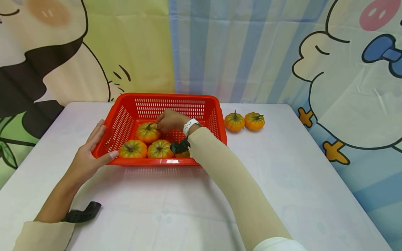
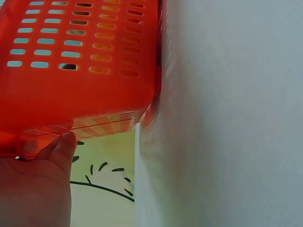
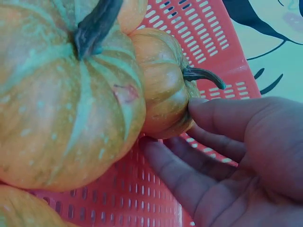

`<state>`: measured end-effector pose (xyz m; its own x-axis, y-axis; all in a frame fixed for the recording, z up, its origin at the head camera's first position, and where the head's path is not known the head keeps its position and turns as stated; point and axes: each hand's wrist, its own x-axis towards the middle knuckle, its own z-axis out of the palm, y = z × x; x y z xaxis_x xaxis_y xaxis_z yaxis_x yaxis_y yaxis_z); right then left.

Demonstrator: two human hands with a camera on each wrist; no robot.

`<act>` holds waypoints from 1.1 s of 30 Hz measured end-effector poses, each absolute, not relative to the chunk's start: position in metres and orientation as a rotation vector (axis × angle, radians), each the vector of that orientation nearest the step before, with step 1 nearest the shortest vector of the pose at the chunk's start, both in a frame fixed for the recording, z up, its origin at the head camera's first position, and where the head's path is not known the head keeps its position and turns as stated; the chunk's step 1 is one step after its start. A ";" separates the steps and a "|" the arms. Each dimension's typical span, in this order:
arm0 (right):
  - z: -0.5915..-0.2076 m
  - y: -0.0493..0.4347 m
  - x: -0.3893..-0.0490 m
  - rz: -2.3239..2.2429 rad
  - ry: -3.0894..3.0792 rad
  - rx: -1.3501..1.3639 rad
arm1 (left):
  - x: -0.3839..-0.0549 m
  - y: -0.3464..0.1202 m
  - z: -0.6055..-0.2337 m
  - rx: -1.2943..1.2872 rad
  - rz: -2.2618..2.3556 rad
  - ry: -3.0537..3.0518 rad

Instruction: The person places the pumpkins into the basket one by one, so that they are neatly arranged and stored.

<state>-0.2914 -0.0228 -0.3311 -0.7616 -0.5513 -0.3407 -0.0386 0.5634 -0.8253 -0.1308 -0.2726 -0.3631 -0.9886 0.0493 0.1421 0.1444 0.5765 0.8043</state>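
Observation:
A red plastic basket (image 1: 163, 161) with slotted walls stands on the table, holding several small orange-and-green pumpkins. My left hand (image 1: 89, 150) grips its near left corner, thumb over the front rim and fingers along the outer left side. Inside, my right hand (image 1: 172, 121) holds the rear pumpkin (image 1: 146, 134) from its right side. In the right wrist view, the thumb presses that pumpkin (image 3: 163, 90) near its dark stem, with fingertips under its lower side. Two front pumpkins (image 1: 133, 150) (image 1: 160, 150) show plainly; another (image 1: 183, 154) is partly hidden behind my right wrist.
To the right of the basket, two more pumpkins (image 1: 234, 121) (image 1: 254, 121) sit side by side on the white tabletop (image 1: 301, 181). Behind the table hangs a cartoon-printed curtain (image 1: 213, 48).

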 end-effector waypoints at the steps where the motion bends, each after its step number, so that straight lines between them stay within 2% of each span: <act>1: -0.331 -0.023 -0.290 -1.170 2.206 -0.454 | -0.131 -0.273 -0.363 -0.166 -1.391 -2.695; 7: -0.331 -0.025 -0.286 -1.249 2.196 -0.408 | -0.131 -0.273 -0.363 -0.170 -1.396 -2.691; 27: -0.337 -0.024 -0.291 -1.190 1.953 -0.691 | -0.131 -0.272 -0.362 -0.154 -1.399 -2.701; 33: -0.334 -0.020 -0.291 -1.182 1.995 -0.685 | -0.131 -0.272 -0.361 -0.155 -1.400 -2.698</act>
